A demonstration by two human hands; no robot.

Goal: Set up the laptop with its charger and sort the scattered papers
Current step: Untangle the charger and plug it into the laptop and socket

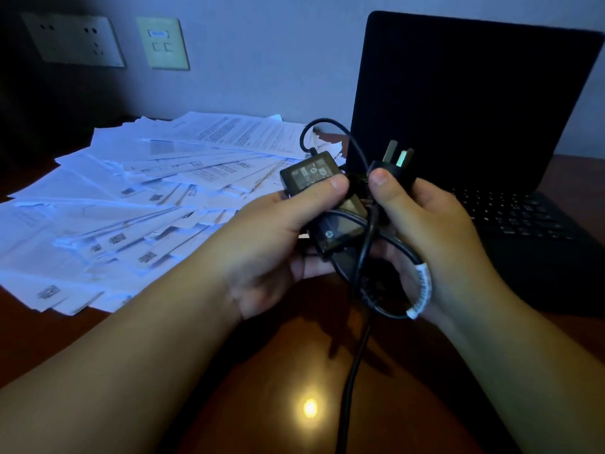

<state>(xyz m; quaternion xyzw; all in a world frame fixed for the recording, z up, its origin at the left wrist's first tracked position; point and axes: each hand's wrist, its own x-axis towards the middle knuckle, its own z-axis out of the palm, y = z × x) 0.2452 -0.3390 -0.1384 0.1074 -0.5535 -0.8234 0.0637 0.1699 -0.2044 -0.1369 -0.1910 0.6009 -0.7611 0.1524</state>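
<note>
Black charger brick (312, 175) held above the table (262, 371), left hand (278, 244) curled round it, thumb pressed on top. Right hand (425, 231) pinches the plug (391, 167), prongs pointing 12 o'clock. Cable (357, 322) loops between the hands, tail dropping to 6. Wall socket (73, 40) sits far at 10 o'clock, so left hand nearer. Laptop (474, 126) open at 2, papers (131, 208) fanned at 9.

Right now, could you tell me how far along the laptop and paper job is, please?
Done: the black laptop stands open on the brown wooden desk. In hand: the left hand grips the black charger brick; the right hand pinches its pronged plug, cable still coiled. Left: plugging into the wall socket and sorting the scattered white papers.
</note>
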